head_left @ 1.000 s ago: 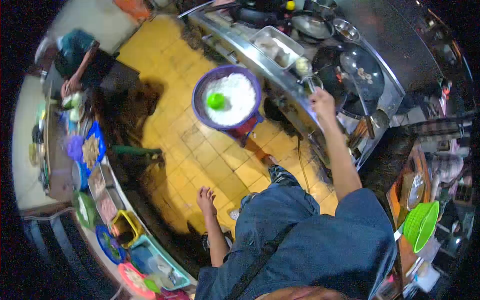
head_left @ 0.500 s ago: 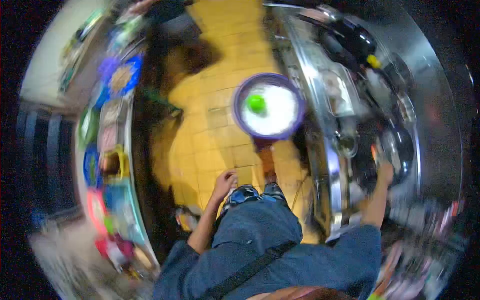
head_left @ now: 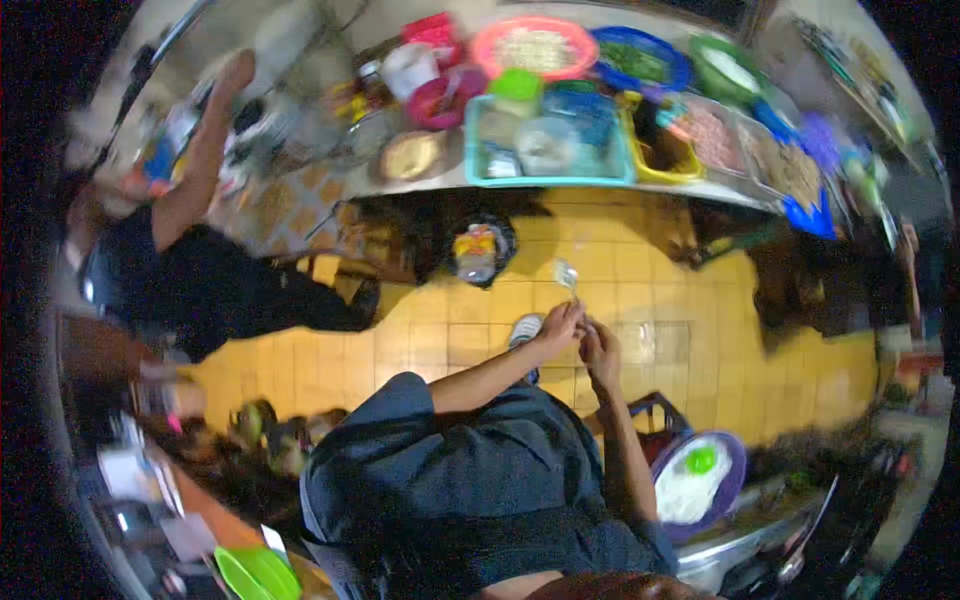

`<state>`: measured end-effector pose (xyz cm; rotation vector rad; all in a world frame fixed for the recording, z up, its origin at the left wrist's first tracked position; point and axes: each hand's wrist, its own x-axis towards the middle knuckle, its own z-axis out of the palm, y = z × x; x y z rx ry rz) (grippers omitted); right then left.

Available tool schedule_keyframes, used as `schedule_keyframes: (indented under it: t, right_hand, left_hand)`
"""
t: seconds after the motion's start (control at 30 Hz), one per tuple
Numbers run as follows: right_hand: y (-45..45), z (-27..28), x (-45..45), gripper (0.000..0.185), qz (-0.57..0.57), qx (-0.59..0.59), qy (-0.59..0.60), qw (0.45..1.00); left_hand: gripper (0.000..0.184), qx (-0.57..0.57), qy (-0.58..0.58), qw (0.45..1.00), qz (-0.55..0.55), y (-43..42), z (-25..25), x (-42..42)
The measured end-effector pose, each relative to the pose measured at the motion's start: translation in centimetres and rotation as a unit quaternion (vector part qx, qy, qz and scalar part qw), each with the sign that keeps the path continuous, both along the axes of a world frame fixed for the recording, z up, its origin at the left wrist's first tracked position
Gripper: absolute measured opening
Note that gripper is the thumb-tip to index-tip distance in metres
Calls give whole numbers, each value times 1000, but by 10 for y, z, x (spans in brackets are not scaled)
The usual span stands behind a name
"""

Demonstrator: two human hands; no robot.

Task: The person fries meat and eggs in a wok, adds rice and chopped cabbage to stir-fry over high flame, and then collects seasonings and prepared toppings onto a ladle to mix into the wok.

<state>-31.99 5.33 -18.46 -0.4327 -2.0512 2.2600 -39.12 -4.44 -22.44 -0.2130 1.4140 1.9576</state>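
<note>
Left hand (head_left: 562, 325) pinches a small pale item (head_left: 566, 275) mid-frame; I can't tell the grip of the right hand (head_left: 601, 358), which has left the stove (head_left: 718, 552), seemingly pausing work there.

Pale item (head_left: 566, 274) blurred, green basket (head_left: 258, 576) cut off

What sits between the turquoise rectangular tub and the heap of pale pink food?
In the head view, a yellow open container sits between tub and food.
</note>
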Motion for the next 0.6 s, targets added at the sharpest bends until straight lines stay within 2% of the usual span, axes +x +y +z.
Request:
schedule_keyframes:
  t: [0.03, 0.07, 0.1, 0.13, 0.17, 0.2, 0.23, 0.27, 0.33, 0.37, 0.43, 0.47, 0.5, 0.53, 0.57, 0.6]
  right_hand:
    - [-14, -24, -40, 26, 95, -8, -7, 995]
    - [-28, -12, -79, 30, 160, 65, 1, 985]
    - [-43, 6, -100, 33, 214, 135, 9, 967]
    - [-56, 22, -116, 33, 224, 136, 7, 965]
    - [-59, 34, -138, 34, 266, 176, 24, 948]
    - [-56, 46, -158, 36, 298, 217, 38, 929]
    - [-48, 58, -178, 37, 342, 263, 19, 902]
    - [-34, 57, -189, 37, 323, 265, 6, 909]
    - [3, 53, -212, 35, 309, 258, 46, 914]
    - [29, 42, -224, 32, 271, 217, 68, 935]
    - [97, 41, -247, 31, 165, 281, 112, 939]
    - [140, 43, -260, 30, 74, 390, 200, 896]
    - [178, 40, -278, 29, -44, 306, 103, 945]
    - [219, 49, -295, 31, -115, 359, 145, 915]
    - [260, 58, -312, 34, -182, 408, 186, 875]
    - [305, 44, -334, 34, -230, 466, 107, 848]
  left_hand:
    - [26, -82, 63, 994, 43, -20, -29, -33]
    - [20, -165, 119, 976, 78, -39, -57, -65]
    - [17, -116, 122, 973, 157, -57, -31, -84]
    - [15, -60, 129, 963, 228, -83, 5, -111]
    - [16, -29, 109, 962, 247, -105, 17, -146]
    - [17, 6, 88, 962, 258, -127, 23, -179]
    - [18, 4, 116, 964, 238, -152, 9, -213]
    - [20, -58, 124, 954, 266, -162, 50, -225]
    - [24, 24, 36, 949, 313, -199, 29, -279]
    - [31, 23, 21, 935, 354, -214, 13, -299]
    - [38, -43, -32, 949, 310, -219, 24, -308]
    - [40, -57, -56, 948, 309, -218, 35, -299]
    - [47, -56, -13, 960, 274, -226, 22, -287]
    - [49, -50, -69, 964, 251, -220, 32, -283]
    - [50, -107, -68, 952, 279, -208, 40, -270]
    - [50, -74, -77, 955, 277, -208, 33, -260]
